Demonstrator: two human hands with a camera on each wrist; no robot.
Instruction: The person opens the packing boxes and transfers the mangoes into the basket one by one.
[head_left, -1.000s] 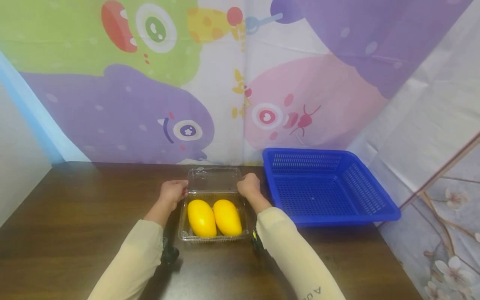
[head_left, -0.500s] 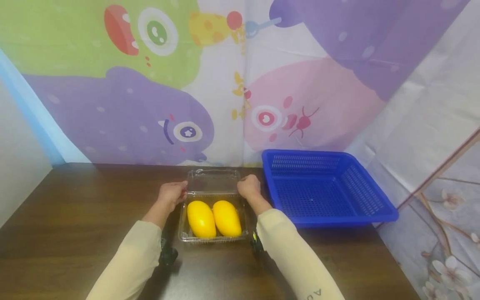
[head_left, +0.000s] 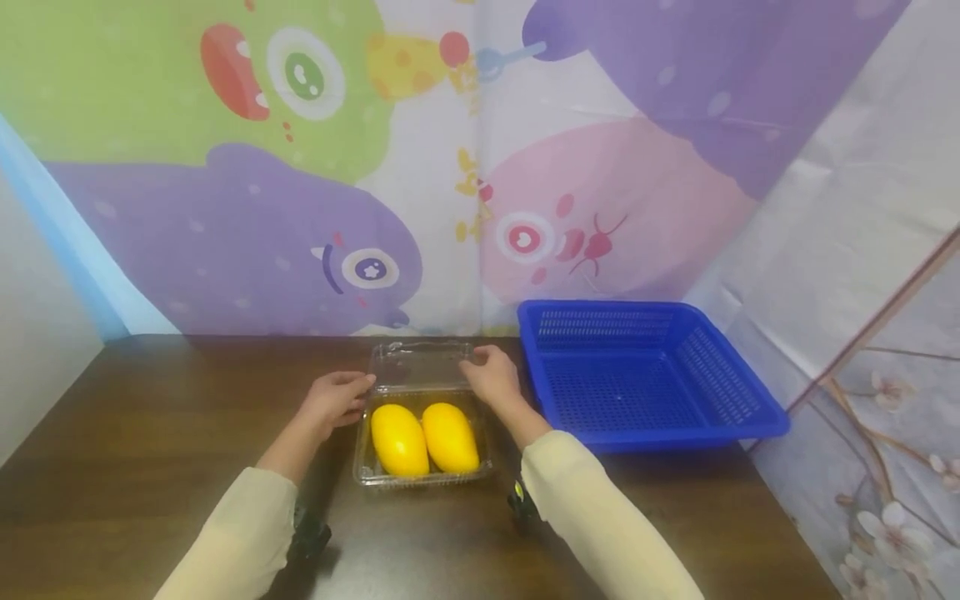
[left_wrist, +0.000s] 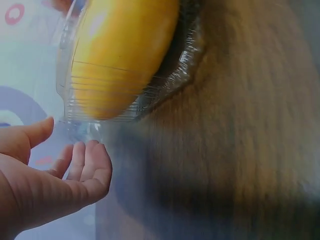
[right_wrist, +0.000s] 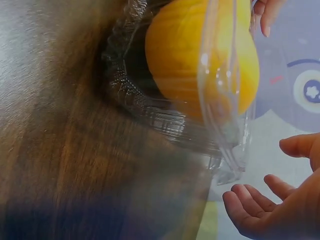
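A clear plastic clamshell box (head_left: pixel 360 478) stands on the table with its lid (head_left: pixel 423 367) raised at the back. Two yellow mangoes (head_left: pixel 400 442) lie side by side in its base. My left hand (head_left: pixel 332 402) is at the box's left side near the hinge, thumb and fingers spread apart. In the left wrist view, a gap shows between the left fingers (left_wrist: pixel 95 165) and the box. At the lid's right edge is my right hand (head_left: pixel 493 377), its thumb and fingers also apart. The right wrist view shows the right fingers (right_wrist: pixel 250 205) just off the lid's corner, holding nothing.
A blue perforated plastic basket (head_left: pixel 652 437) stands to the right of the box. The brown wooden table (head_left: pixel 187 417) backs onto a cartoon-printed curtain (head_left: pixel 300 225). A flower-patterned sheet (head_left: pixel 885 417) hangs along the right side.
Both hands have let go of the lid's sides and their fingers have spread. The left hand has shifted slightly outward and nearer; the lid stays raised and the mangoes stay put.
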